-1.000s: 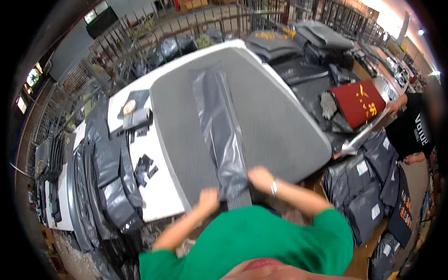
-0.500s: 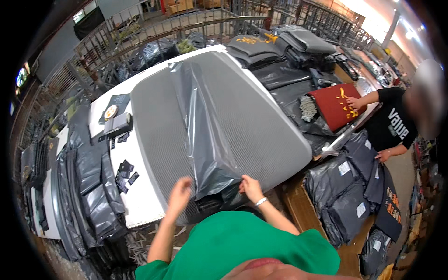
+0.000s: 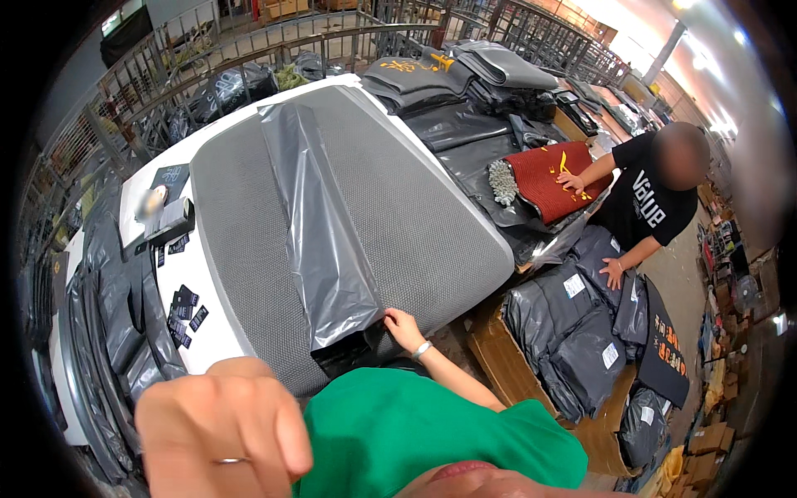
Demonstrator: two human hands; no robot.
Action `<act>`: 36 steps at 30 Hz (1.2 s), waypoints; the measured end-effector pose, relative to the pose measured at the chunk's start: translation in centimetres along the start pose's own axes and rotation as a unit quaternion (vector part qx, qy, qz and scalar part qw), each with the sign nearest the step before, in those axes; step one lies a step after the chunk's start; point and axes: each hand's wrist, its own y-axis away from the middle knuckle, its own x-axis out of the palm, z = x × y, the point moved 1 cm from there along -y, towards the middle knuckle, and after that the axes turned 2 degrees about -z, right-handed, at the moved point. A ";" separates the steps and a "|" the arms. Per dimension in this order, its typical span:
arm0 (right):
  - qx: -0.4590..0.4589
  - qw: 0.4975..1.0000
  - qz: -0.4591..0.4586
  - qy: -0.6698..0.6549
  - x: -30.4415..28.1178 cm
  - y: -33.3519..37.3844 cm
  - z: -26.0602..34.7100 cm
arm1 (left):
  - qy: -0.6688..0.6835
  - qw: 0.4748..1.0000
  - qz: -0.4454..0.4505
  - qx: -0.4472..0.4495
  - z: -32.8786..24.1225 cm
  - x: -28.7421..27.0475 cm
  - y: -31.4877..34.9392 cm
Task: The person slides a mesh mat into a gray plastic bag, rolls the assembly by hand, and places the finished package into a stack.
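A long grey plastic bag (image 3: 320,224) lies lengthwise over a large grey textured mat (image 3: 432,224), its dark mouth nearest to me. At the right corner of that mouth, my right hand (image 3: 404,330) pinches the edge of the bag. My left hand (image 3: 220,423) is raised close to the camera at the lower left, large and slightly blurred, with its fingers curled into a fist and a ring on one of them. Whatever may be inside the fist is hidden. The mat covers much of a white table (image 3: 217,349).
Small black cards (image 3: 187,311) and a grey box (image 3: 170,220) lie left of the mat. Folded dark bags (image 3: 104,299) hang at the left. Beyond the right edge, a co-worker (image 3: 652,195) touches a rolled red mat (image 3: 548,183); cardboard boxes (image 3: 506,357) hold wrapped packages.
My left hand has left the bag's mouth and risen toward the camera. My right hand stays at the bag's corner. The whole view has shifted, and the co-worker appears farther left.
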 end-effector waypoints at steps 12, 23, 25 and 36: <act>-0.038 0.999 -0.037 0.006 0.1 0.0 0.4 | 0.066 0.997 0.016 -0.049 3.6 -1.2 -3.4; -0.038 0.998 -0.040 -0.005 0.6 -0.1 -0.6 | 0.097 0.992 0.051 -0.068 5.7 -1.6 -5.1; -0.043 0.998 -0.035 -0.008 0.7 -0.1 -0.6 | 0.092 0.993 0.031 -0.071 5.7 -1.3 -5.0; -0.060 0.997 -0.034 -0.017 0.5 -0.2 -0.1 | 0.096 0.990 0.058 -0.080 5.7 -1.7 -4.5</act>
